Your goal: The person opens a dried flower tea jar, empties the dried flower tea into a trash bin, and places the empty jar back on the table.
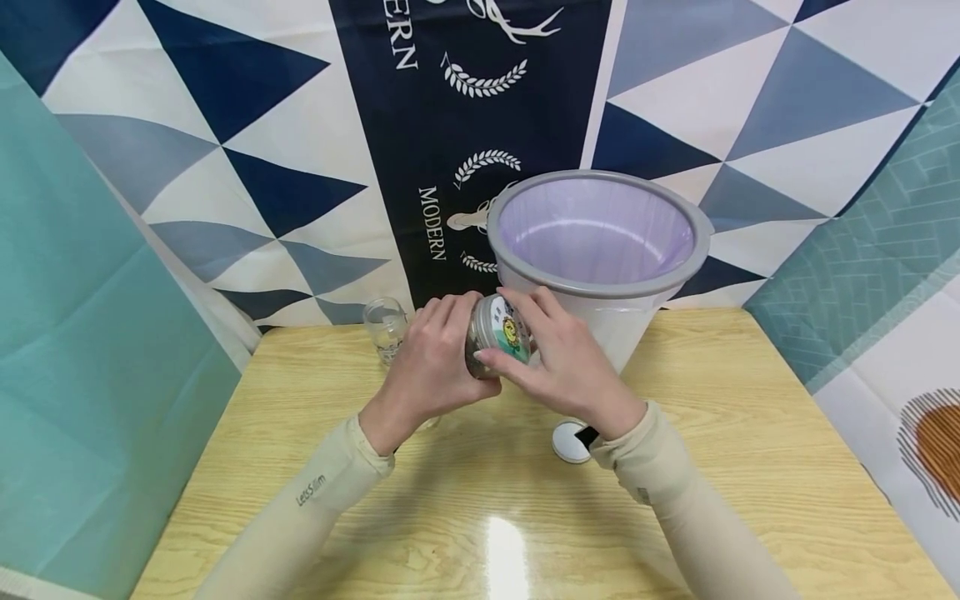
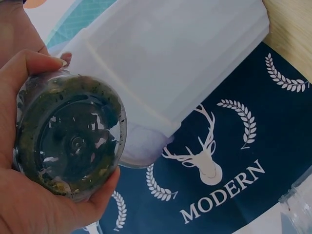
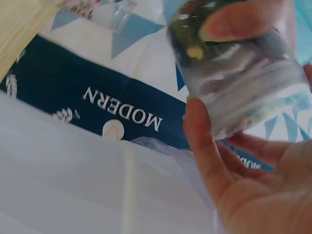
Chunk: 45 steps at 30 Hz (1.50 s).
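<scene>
A clear jar [image 1: 483,337] with dark green contents is held up above the table, tipped over to the right. My left hand [image 1: 435,354] wraps round its body; in the left wrist view the jar's base [image 2: 73,136] faces the camera. Thumb and fingers of my right hand [image 1: 562,354] grip the lidded end, whose lid [image 1: 510,327] bears a cartoon label in green, white and yellow. In the right wrist view that hand [image 3: 263,190] spans the end of the jar [image 3: 239,73]. Whether the lid is loose cannot be seen.
Behind the right hand stands a white bin [image 1: 600,287] with a grey rim and a purple liner. A glass jar [image 1: 384,325] stands at the back left of the wooden table [image 1: 450,517]. A round white lid [image 1: 572,443] lies beside the right wrist. Patterned cloth hangs behind.
</scene>
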Each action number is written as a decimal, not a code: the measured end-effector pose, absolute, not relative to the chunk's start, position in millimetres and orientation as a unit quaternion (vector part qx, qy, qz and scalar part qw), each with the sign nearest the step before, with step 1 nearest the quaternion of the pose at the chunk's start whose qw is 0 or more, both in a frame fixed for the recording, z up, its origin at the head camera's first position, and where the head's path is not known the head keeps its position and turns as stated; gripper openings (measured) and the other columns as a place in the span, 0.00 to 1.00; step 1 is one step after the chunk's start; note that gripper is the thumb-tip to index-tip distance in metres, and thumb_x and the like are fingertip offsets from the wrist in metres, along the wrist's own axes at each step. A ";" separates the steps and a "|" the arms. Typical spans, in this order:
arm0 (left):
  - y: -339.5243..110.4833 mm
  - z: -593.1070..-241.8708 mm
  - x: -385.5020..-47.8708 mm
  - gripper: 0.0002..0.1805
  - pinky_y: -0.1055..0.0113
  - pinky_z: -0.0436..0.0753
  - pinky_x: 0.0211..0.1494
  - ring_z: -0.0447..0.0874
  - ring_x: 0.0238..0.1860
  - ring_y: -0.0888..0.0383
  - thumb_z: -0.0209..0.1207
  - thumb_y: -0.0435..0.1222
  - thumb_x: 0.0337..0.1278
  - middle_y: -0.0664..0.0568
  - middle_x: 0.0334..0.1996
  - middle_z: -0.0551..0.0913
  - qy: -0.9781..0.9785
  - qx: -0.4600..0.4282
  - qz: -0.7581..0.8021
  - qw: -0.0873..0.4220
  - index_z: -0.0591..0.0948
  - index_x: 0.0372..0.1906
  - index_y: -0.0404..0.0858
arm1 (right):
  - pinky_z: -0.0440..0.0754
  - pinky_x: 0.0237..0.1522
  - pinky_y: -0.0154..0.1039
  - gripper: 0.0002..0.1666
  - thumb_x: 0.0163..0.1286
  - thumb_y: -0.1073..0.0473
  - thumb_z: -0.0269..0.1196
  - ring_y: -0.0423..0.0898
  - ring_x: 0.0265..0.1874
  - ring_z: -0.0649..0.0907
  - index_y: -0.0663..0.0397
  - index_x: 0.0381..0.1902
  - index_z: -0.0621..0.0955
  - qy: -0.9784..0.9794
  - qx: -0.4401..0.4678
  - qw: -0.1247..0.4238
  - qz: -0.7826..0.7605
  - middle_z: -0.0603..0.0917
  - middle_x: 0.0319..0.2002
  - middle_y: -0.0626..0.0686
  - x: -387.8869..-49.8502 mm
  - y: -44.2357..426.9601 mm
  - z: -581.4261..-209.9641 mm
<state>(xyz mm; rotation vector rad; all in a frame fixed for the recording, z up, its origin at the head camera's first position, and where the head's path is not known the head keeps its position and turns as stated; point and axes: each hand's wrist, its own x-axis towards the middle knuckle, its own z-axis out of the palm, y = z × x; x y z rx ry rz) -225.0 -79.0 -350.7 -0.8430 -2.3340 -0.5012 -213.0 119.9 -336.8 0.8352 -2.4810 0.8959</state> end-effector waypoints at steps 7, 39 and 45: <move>-80.3 -351.0 -223.7 0.50 0.55 0.85 0.55 0.82 0.46 0.48 0.79 0.48 0.26 0.43 0.48 0.83 -0.883 -0.319 -0.196 0.284 0.75 0.62 0.30 | 0.84 0.52 0.47 0.51 0.62 0.45 0.75 0.46 0.49 0.80 0.47 0.79 0.67 -0.860 0.365 0.141 0.326 0.75 0.60 0.53 -219.8 134.3 -335.2; -76.1 -353.7 -223.0 0.50 0.56 0.85 0.51 0.81 0.44 0.49 0.79 0.47 0.23 0.44 0.47 0.83 -0.880 -0.322 -0.191 0.293 0.75 0.62 0.31 | 0.82 0.58 0.51 0.53 0.62 0.41 0.74 0.50 0.54 0.83 0.52 0.79 0.66 -0.863 0.370 0.173 0.296 0.76 0.65 0.55 -219.7 143.2 -331.9; -75.1 -354.3 -222.4 0.49 0.56 0.85 0.51 0.81 0.44 0.49 0.78 0.46 0.24 0.44 0.47 0.83 -0.880 -0.324 -0.185 0.292 0.75 0.61 0.32 | 0.85 0.44 0.43 0.48 0.63 0.38 0.73 0.46 0.39 0.85 0.51 0.75 0.72 -0.881 0.338 0.165 0.288 0.80 0.57 0.53 -216.4 140.0 -331.1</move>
